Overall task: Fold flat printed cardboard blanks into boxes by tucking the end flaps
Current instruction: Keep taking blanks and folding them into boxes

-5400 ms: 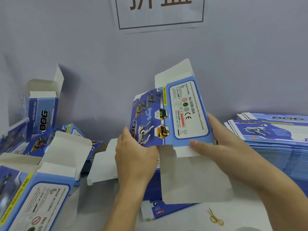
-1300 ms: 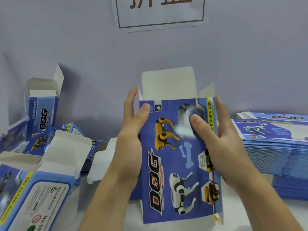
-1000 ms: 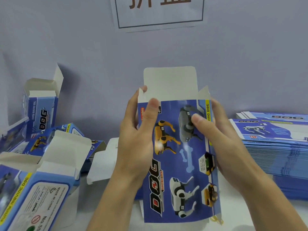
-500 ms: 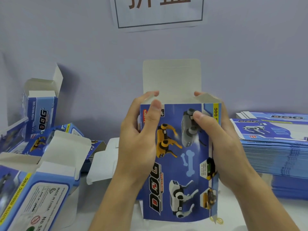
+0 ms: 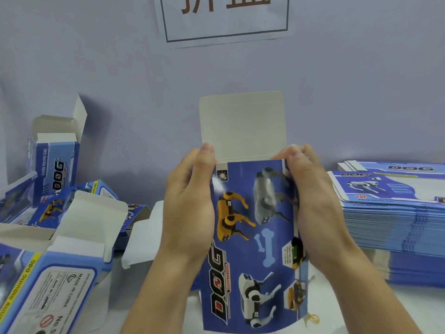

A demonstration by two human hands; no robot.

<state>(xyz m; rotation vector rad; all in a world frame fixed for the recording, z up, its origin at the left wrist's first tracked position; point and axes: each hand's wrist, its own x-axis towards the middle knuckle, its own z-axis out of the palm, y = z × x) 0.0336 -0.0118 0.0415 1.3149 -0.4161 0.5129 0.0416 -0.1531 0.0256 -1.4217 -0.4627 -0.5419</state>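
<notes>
From my remote seat the feed is evenly bright under soft, cool light from above and in front. A white glare streak sits on the glossy blue printed cardboard box [image 5: 252, 237] in my hands. An upright blue and white folded box [image 5: 56, 162] at left throws a soft shadow rightward on the pale lilac wall [image 5: 361, 80]. Detail is slightly soft throughout — edges bow and smear at the lower corners.

Blue printed box [image 5: 255, 242] held upright at frame centre.
Its white top flap [image 5: 242, 125] stands open; stack of flat blanks [image 5: 395, 220] lies at right.
</notes>
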